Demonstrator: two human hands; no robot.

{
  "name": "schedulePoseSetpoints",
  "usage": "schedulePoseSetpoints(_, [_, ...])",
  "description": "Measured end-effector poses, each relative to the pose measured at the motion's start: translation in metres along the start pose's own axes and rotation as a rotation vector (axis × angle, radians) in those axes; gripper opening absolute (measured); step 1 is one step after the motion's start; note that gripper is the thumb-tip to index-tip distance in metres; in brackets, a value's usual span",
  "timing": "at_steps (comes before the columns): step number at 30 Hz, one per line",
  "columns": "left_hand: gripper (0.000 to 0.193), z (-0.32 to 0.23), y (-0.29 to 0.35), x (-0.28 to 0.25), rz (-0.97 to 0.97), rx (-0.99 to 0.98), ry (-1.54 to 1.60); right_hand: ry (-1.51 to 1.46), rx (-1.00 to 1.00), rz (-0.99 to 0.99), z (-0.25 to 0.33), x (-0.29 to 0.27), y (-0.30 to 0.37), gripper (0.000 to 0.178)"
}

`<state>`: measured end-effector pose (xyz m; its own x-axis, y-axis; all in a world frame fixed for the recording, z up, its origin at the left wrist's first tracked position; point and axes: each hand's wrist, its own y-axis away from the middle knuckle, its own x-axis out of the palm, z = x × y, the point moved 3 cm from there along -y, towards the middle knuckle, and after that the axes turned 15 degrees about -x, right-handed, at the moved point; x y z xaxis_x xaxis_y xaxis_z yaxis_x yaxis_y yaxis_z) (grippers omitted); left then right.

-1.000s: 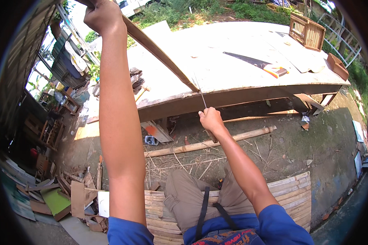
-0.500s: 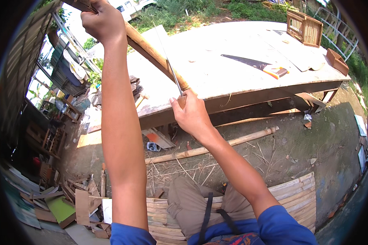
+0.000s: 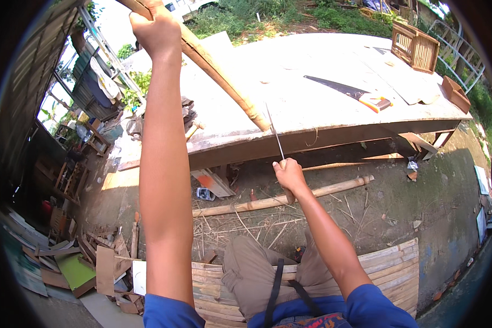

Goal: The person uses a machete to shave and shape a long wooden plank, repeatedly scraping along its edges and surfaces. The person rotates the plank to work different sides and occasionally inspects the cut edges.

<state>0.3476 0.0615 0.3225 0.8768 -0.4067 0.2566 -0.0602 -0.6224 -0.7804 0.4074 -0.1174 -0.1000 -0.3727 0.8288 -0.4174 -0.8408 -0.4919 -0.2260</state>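
Outdoors, a sunlit white table (image 3: 322,60) spreads wide, its near edge facing shaded ground (image 3: 437,180). A bamboo pole (image 3: 224,82) slants across it, lower end at that edge. The left hand (image 3: 157,35) is wrapped round the pole's upper part; the right hand (image 3: 290,176), closer in than the edge, is closed round the handle of a knife (image 3: 278,143). The blade points up just beside the pole's lower end; whether they touch, I cannot tell. Rightward, tabletop separates blade from saw (image 3: 350,91). Between table and slatted bench (image 3: 388,268), a second pole (image 3: 333,188) lies on the ground.
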Motion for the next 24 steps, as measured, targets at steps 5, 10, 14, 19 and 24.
schedulePoseSetpoints(5, [0.033, 0.073, 0.071, -0.013, 0.289, -0.422, 0.176, -0.063, -0.068, -0.023, -0.021, 0.002, 0.047, 0.042])
schedulePoseSetpoints(10, [0.036, 0.074, 0.084, -0.047, 0.290, -0.348, 0.292, -0.123, 0.004, -0.050, -0.067, -0.028, 0.148, 0.046])
schedulePoseSetpoints(14, [0.038, 0.053, 0.099, -0.071, 0.341, -0.400, 0.446, -0.174, 0.065, -0.172, -0.138, -0.026, 0.208, 0.038])
schedulePoseSetpoints(19, [0.040, 0.067, 0.163, -0.101, 0.127, -0.557, 0.437, -0.270, 0.118, -0.219, -0.122, -0.041, 0.239, 0.033])
schedulePoseSetpoints(24, [0.050, 0.102, 0.229, -0.141, 0.069, -0.704, 0.265, -0.220, 0.088, -0.179, -0.105, -0.040, 0.241, 0.033])
